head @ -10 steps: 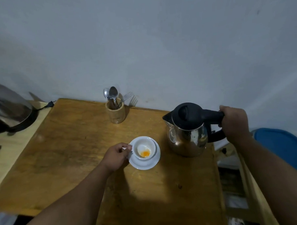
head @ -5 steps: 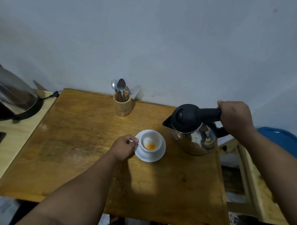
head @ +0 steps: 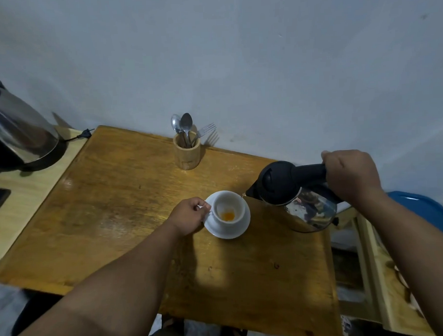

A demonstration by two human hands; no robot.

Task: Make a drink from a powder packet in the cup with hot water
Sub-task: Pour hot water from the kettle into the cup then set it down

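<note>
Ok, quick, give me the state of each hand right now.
Left hand: closed, fingers pinching the cup handle on its saucer.
Right hand: closed around the kettle handle, kettle tilted, spout at the cup rim.

glossy steel kettle, varnished wooden table

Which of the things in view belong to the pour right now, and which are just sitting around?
In the job:
- white cup with orange powder, held by the left hand
- saucer under it
- kettle, tilted toward the cup by the right hand

Lying about:
- second kettle at far left
- wooden holder of spoons and fork
- blue chair
</note>
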